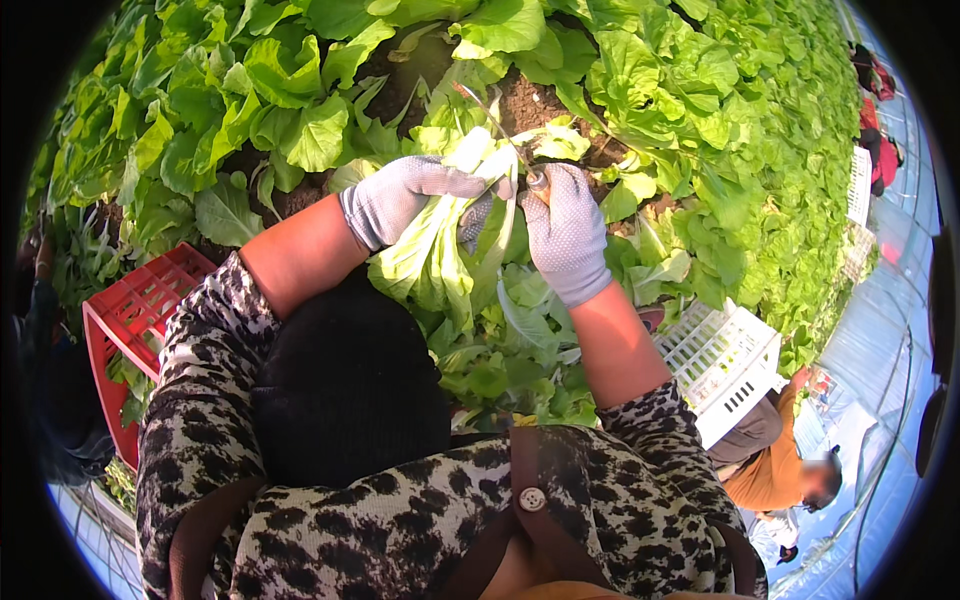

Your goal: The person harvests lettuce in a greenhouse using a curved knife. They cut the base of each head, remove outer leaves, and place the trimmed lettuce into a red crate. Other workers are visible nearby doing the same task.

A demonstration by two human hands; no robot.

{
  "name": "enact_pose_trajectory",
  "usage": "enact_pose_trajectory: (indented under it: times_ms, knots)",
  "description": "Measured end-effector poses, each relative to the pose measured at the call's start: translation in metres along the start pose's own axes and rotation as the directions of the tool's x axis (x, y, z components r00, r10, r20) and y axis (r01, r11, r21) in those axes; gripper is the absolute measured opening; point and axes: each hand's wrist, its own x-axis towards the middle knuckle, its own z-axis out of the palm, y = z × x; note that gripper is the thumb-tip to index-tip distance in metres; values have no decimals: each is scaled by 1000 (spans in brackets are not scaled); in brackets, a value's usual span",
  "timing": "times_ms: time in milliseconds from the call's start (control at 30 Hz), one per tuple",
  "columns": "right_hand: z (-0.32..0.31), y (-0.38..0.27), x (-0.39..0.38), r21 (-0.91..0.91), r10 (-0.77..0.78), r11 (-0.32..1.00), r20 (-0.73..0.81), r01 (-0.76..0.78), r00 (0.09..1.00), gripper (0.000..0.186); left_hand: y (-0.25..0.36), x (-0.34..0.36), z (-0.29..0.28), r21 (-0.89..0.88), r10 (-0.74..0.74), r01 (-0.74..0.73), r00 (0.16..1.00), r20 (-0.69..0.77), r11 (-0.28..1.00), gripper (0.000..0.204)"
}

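Observation:
My left hand, in a pale dotted work glove, grips a leafy green by its whitish base, the leaves hanging down toward me. My right hand, gloved alike, is closed round the handle of a small knife. Its thin, dark blade slants up and left, right beside the base of the leafy green. Glove and leaves partly hide where blade and stem meet. Below both hands, loose leaves and cut greens lie in a heap.
Rows of leafy plants stand ahead and to the right, with bare soil between some. A red crate is at left, a white crate at right. A person in orange is near the blue sheeting.

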Motion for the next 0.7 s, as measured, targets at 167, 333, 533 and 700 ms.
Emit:
enact_pose_trajectory:
  times_ms: [167,333,533,700]
  knots:
    - [14,21,-10,125,696,682,189,-720,692,23,-2,2,-9,-61,-13,9,998,-67,998,37]
    - [10,-10,-3,797,382,247,443,-552,811,17,-5,5,-6,2,39,-40,967,-253,999,35]
    - [25,-51,14,785,526,-39,542,-619,655,17,-2,8,-9,672,351,-82,895,-276,736,46]
    - [39,-46,10,753,472,89,545,-652,693,21,8,5,-13,809,418,-56,875,-243,586,39]
